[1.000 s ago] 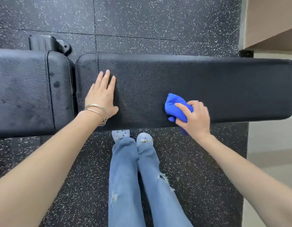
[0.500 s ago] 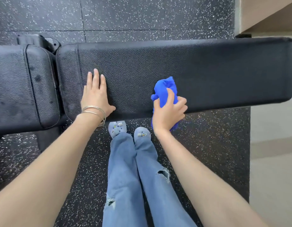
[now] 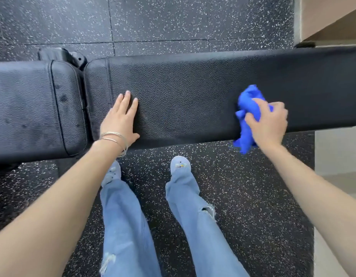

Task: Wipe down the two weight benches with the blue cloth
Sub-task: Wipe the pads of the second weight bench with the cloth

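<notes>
A long black padded bench pad runs across the view, with a shorter black seat pad to its left, split by a narrow gap. My left hand, with thin bangles at the wrist, lies flat and open on the long pad near its left end. My right hand grips a bunched blue cloth and presses it on the long pad's near edge toward the right; part of the cloth hangs below the edge.
Black speckled rubber floor lies all around. My legs in light jeans and pale clogs stand just in front of the bench. A black bench bracket shows behind the gap. A beige wall and pale floor are at right.
My right hand has swept the blue cloth to the right along the long pad. My feet have moved apart. My left hand stays flat on the pad.
</notes>
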A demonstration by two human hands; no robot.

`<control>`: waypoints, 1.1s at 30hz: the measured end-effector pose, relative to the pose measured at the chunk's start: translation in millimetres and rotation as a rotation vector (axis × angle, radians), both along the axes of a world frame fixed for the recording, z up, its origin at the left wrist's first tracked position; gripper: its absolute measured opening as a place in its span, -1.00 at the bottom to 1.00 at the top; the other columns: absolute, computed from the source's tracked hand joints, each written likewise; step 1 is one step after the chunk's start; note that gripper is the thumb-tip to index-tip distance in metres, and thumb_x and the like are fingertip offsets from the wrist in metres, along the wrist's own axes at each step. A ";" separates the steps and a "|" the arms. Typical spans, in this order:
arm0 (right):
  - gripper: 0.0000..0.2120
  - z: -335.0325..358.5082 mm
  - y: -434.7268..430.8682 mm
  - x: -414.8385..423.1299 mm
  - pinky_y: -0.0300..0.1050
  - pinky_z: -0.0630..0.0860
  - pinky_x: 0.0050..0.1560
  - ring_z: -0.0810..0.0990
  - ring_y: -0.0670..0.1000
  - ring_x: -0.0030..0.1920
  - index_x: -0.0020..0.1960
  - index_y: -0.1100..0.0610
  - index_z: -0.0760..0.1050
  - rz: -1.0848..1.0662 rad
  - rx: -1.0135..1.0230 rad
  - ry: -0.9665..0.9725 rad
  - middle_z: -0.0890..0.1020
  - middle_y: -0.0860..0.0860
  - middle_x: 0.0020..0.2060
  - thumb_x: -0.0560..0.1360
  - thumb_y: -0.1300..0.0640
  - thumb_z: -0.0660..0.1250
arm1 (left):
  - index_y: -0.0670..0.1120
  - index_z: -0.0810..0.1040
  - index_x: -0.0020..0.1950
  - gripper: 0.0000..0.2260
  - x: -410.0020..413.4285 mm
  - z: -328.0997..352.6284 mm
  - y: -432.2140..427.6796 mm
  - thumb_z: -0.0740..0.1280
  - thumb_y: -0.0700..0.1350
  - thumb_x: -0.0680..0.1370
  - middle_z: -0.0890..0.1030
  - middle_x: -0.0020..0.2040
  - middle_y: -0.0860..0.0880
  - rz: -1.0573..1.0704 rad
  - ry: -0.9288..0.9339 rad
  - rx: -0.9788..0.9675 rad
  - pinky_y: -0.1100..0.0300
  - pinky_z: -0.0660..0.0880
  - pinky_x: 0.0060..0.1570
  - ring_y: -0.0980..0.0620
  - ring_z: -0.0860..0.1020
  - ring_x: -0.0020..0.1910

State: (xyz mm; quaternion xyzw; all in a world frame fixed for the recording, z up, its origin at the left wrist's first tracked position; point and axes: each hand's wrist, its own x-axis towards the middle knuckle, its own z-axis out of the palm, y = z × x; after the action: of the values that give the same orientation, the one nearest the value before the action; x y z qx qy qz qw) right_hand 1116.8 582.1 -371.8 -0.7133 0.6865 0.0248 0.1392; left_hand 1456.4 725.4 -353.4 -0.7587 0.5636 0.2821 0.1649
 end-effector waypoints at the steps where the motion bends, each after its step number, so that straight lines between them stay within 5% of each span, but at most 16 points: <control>1: -0.62 -2.3 -4.4 -5.5 0.09 0.42 0.08 0.42 0.25 0.10 0.24 -0.04 0.45 -0.211 -0.007 -0.043 0.42 0.18 0.13 0.42 0.01 0.29 | -0.09 -0.13 0.56 -0.06 -1.5 -0.7 0.0 0.46 0.03 0.42 -0.21 0.56 -0.08 0.011 -0.002 -0.003 0.03 0.01 0.51 -0.06 -0.17 0.54; 4: -0.61 -6.1 -5.3 8.0 0.06 0.37 0.15 0.40 0.24 0.18 0.30 -0.04 0.39 -0.588 -0.033 -0.113 0.36 0.17 0.23 0.47 0.00 0.24 | -0.08 -0.13 0.56 -0.06 -1.2 -3.8 1.5 0.46 0.02 0.43 -0.21 0.56 -0.06 0.030 0.024 -0.019 0.01 0.03 0.51 -0.05 -0.18 0.54; 10: -0.62 -11.8 33.6 86.6 0.07 0.40 0.07 0.40 0.22 0.11 0.28 -0.07 0.38 -0.759 -0.109 -0.046 0.36 0.12 0.23 0.46 -0.01 0.21 | -0.08 -0.12 0.56 -0.09 23.6 -9.5 15.1 0.43 0.07 0.44 -0.19 0.56 -0.06 -0.116 0.107 -0.084 0.09 -0.05 0.50 -0.04 -0.18 0.54; 16: -0.62 -14.8 123.8 214.9 0.05 0.39 -0.10 0.44 0.19 -0.06 0.19 -0.05 0.50 -0.456 -0.216 -0.086 0.46 0.12 0.08 0.38 0.03 0.26 | -0.11 -0.04 0.55 -0.07 97.4 -11.5 56.8 0.48 0.05 0.39 -0.09 0.57 -0.09 -0.145 0.055 -0.113 -0.04 0.01 0.51 -0.12 -0.11 0.54; 23: -0.54 -2.7 195.6 342.7 0.04 0.38 -0.20 0.47 0.20 -0.11 0.18 -0.01 0.53 -0.020 -0.046 -0.107 0.53 0.15 0.02 0.29 -0.03 0.46 | -0.07 -0.06 0.56 0.05 169.4 -6.4 64.7 0.54 0.12 0.29 -0.12 0.57 -0.06 -0.119 -0.024 -0.053 -0.13 0.00 0.47 -0.12 -0.14 0.54; 29: -0.50 0.8 168.6 299.9 0.03 0.45 -0.25 0.53 0.22 -0.17 0.12 0.01 0.60 0.562 -0.044 -0.125 0.57 0.17 -0.10 0.19 -0.01 0.53 | -0.06 -0.14 0.56 0.13 193.3 -5.3 38.5 0.56 0.11 0.26 -0.18 0.57 -0.03 -0.087 -0.020 0.022 -0.16 0.05 0.46 -0.13 -0.18 0.54; 33: -0.52 -1.6 167.5 269.8 0.01 0.46 -0.24 0.54 0.20 -0.19 0.08 0.01 0.63 0.523 -0.097 -0.095 0.58 0.16 -0.13 0.17 0.06 0.56 | -0.09 -0.19 0.55 0.14 183.3 -7.2 36.7 0.55 0.10 0.28 -0.23 0.56 -0.04 -0.091 -0.051 0.055 -0.13 0.08 0.46 -0.17 -0.21 0.53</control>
State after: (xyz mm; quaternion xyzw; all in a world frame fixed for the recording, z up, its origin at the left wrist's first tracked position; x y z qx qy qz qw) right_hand 1386.6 749.6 -373.3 -0.8726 0.4721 -0.0064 0.1255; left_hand 1639.7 762.1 -360.6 -0.7342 0.5853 0.2702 0.2129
